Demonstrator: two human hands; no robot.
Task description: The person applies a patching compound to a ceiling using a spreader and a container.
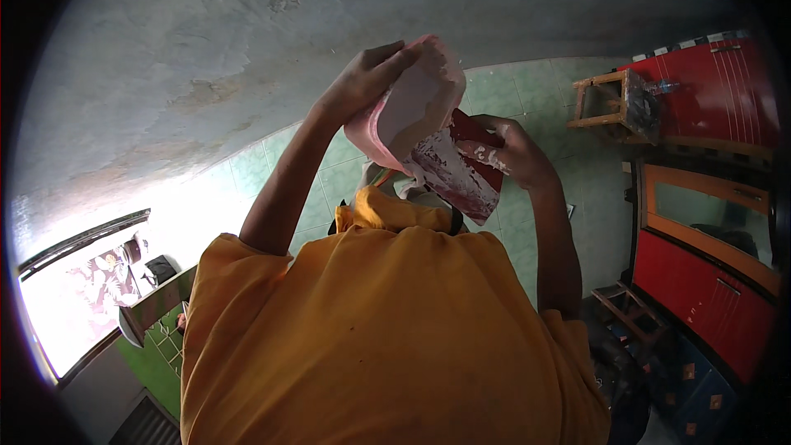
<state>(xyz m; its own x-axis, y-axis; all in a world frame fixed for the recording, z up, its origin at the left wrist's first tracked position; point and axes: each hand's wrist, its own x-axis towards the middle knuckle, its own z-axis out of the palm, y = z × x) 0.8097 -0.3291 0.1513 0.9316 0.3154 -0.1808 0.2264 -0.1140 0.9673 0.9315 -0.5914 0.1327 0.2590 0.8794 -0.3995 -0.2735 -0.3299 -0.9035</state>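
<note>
A pink tub [372,147] is tilted in front of my chest, with pale grey-white paste spread inside it. My left hand [369,82] grips its rim from the left, fingers over the top edge. Against the tub's right side lies a flat, dark red piece [476,185], perhaps a scraper, smeared with white paste. My right hand [512,155] holds that piece by its right edge, and white paste sticks to the fingers. Whether the red piece touches the tub's rim is hard to tell.
A grey, patchy wall [206,58] rises ahead. Green tiles [515,202] cover the floor. On the right stand a paint-spotted wooden stool [614,107] and red cabinets [700,288]. A bright opening [78,305] is at the left.
</note>
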